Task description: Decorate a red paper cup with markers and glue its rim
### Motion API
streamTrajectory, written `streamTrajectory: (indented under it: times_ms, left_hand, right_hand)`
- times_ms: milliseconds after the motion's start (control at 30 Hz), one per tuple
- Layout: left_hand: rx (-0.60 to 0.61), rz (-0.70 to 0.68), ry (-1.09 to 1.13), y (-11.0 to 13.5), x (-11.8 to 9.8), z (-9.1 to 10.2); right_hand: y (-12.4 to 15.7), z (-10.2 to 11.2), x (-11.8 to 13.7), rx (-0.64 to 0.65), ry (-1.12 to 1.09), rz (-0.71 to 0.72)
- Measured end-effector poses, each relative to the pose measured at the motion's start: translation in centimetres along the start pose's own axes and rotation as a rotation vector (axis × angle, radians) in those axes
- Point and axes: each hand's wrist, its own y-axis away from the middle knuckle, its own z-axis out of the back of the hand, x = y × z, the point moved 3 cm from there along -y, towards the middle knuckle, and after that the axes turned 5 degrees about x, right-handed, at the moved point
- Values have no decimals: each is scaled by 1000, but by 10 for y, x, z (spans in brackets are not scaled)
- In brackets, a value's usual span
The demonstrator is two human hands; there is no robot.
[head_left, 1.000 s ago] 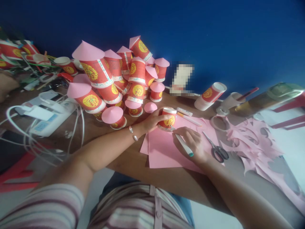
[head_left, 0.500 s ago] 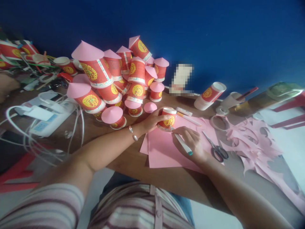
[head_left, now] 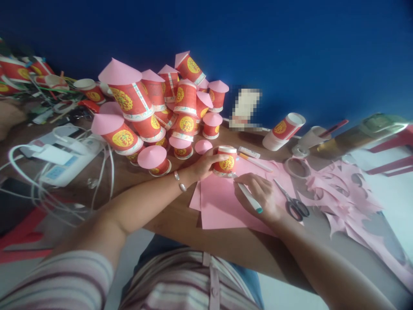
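Note:
My left hand (head_left: pixel 206 165) is wrapped round the side of a red paper cup (head_left: pixel 226 162) with a yellow round emblem and a white patterned band along its lower edge. In my right hand (head_left: pixel 256 191) is a white marker (head_left: pixel 248 196) with a green end pointing toward me; its other end is close to the cup's lower band, and I cannot tell whether it touches. Both hands are above pink paper sheets (head_left: pixel 219 206) on the brown table. Grey-black scissors (head_left: pixel 295 206) lie on the right of the sheets, beside my right wrist.
Red cups with pink cone tops (head_left: pixel 121 92) are piled at the back left. White cables and a power strip (head_left: pixel 69 161) lie left. Pink paper scraps (head_left: pixel 345 189), a tape roll (head_left: pixel 297 167), stacked cups (head_left: pixel 284 131) and a bottle (head_left: pixel 358 133) are on the right.
The cup in my left hand has shifted slightly left and turned a little. My right hand stays close to it, the marker's green end slightly lower and further right.

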Motion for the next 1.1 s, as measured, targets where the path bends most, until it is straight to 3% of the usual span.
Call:
streamTrajectory:
  times_ms: [433,767,1100]
  left_hand:
    - [0,-10,5,0,-2,-2]
    - [-36,19,16,0,1,0]
    - [-64,2,77,-4,5,5]
  right_hand:
    - [0,-3,-2,16,6,-23]
    - [5,-5,2,-42,-90,53]
    - [12,-9,-2,3,-75,84]
